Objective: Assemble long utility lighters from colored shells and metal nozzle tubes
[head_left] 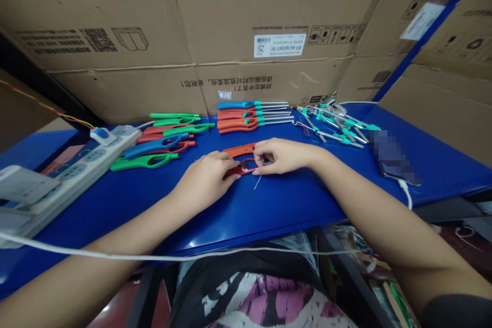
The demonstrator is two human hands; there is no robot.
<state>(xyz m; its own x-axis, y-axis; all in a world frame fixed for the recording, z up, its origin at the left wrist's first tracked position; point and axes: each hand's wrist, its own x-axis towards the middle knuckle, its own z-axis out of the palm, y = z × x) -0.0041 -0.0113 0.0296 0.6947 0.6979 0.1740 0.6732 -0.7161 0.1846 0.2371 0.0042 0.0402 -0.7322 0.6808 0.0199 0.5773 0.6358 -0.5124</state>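
In the middle of the blue table, my left hand (216, 174) is closed around one end of a red lighter casing half (246, 166). My right hand (280, 157) has its thumb and fingers pinched at the other end of that casing, by its trigger loop. What else those fingertips hold is too small to make out. A thin pale tube (257, 183) sticks out below the casing, and fine wire shows in the loop. Just beyond lies an orange lighter casing half (240, 150), partly hidden by my right hand.
Green, red and blue lighter casings (148, 161) lie at left beside a power strip (88, 164). Behind my hands are assembled lighters (238, 124). Metal lighter tubes with teal fittings (342, 125) and a phone (394, 159) lie right. A white cable (192, 256) crosses the front.
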